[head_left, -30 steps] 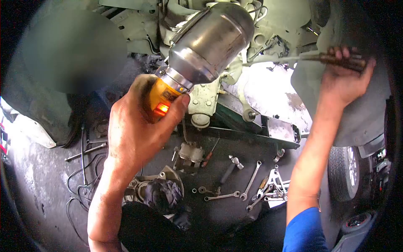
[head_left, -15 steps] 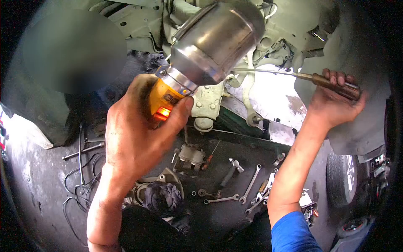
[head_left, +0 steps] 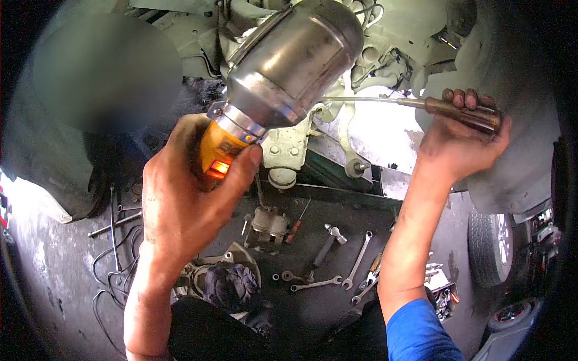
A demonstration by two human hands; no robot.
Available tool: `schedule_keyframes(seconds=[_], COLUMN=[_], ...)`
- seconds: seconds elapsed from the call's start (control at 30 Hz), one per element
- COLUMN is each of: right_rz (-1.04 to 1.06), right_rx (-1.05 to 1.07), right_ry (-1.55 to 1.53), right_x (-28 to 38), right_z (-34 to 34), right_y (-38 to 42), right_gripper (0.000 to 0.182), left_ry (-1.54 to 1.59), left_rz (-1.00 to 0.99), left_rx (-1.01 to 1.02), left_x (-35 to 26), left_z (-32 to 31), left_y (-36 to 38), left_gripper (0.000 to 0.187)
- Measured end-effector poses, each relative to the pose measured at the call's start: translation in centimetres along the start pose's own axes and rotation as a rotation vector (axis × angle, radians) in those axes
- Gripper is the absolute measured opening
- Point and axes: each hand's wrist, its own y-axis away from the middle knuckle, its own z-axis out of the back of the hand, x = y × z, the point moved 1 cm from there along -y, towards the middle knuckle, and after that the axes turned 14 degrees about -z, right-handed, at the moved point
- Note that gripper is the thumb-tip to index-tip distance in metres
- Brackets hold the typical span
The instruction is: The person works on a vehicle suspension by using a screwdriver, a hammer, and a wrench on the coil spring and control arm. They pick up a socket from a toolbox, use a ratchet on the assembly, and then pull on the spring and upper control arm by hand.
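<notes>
My left hand [head_left: 186, 186] is wrapped round the yellow handle of a work lamp [head_left: 289, 66] with a large metal hood. A red light glows on its handle, and the lamp hides part of the vehicle's underside. On the right, my right hand [head_left: 463, 138] grips the thick brown handle of a long screwdriver [head_left: 448, 113]. Its thin shaft points left, and the tip is hidden behind the lamp hood. Beside the shaft hangs a pale metal link [head_left: 347, 126], near a bolted pale bracket [head_left: 289, 149].
On the floor lie a brake caliper [head_left: 269, 224], a hammer [head_left: 328, 245], several wrenches [head_left: 360, 260], a dark rag [head_left: 230, 285], a black cable [head_left: 96, 295] and long bars. A wheel [head_left: 490, 246] stands at the right. A blurred patch covers the upper left.
The lamp and my left hand have shifted slightly left in the view. My right hand and the screwdriver have also shifted left, along with the surroundings. Both grips are unchanged.
</notes>
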Motion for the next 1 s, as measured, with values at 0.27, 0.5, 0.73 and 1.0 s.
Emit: schedule_keyframes(seconds=[0.27, 0.5, 0.73, 1.0], right_rz=[-0.113, -0.341, -0.184, 0.046], right_rx=[0.336, 0.690, 0.939, 0.651], right_ry=[0.004, 0.280, 0.443, 0.456], right_x=[-2.0, -1.4, -1.4, -5.3], right_z=[-3.6, -5.2, -6.0, -8.7], right_y=[7.8, 9.8, 8.8, 13.5], right_gripper=[0.052, 0.058, 0.047, 0.047], left_ry=[0.048, 0.043, -0.014, -0.027], left_rz=[-0.037, -0.092, -0.075, -0.150], left_rx=[-0.028, -0.068, -0.007, -0.040], left_x=[1.0, 1.8, 2.0, 4.1], left_z=[-0.1, 1.2, 3.5, 5.2], left_y=[0.1, 0.6, 1.2, 1.8], left_gripper=[0.039, 0.039, 0.038, 0.036])
